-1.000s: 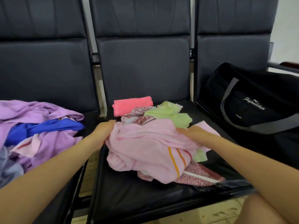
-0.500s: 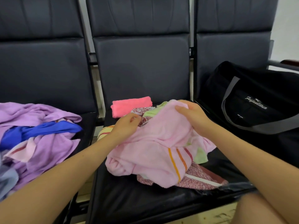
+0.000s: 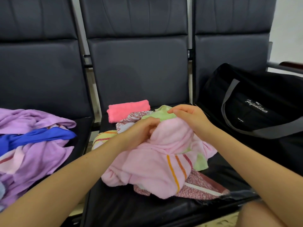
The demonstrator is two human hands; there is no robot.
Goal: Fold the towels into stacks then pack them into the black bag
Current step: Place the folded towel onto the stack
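Observation:
A crumpled pale pink towel [image 3: 152,166] with orange and red stripes lies on the middle seat, on top of a light green towel [image 3: 161,114] and a red patterned one [image 3: 201,189]. My left hand [image 3: 141,131] grips the pink towel's upper edge with curled fingers. My right hand [image 3: 190,117] rests over the top of the pile, its fingers bent at the green towel; what it holds is unclear. A folded coral towel [image 3: 127,109] sits at the back of the seat. The black bag [image 3: 255,102] stands on the right seat.
A heap of purple and blue towels [image 3: 32,141] covers the left seat. A yellow striped towel [image 3: 103,136] pokes out at the middle seat's left edge. Dark seat backs [image 3: 139,71] rise behind. A metal armrest [image 3: 285,67] is at far right.
Both hands have drawn together at the top of the pink towel, bunching it toward the middle. The left hand moved right and up; the right hand shifted slightly left.

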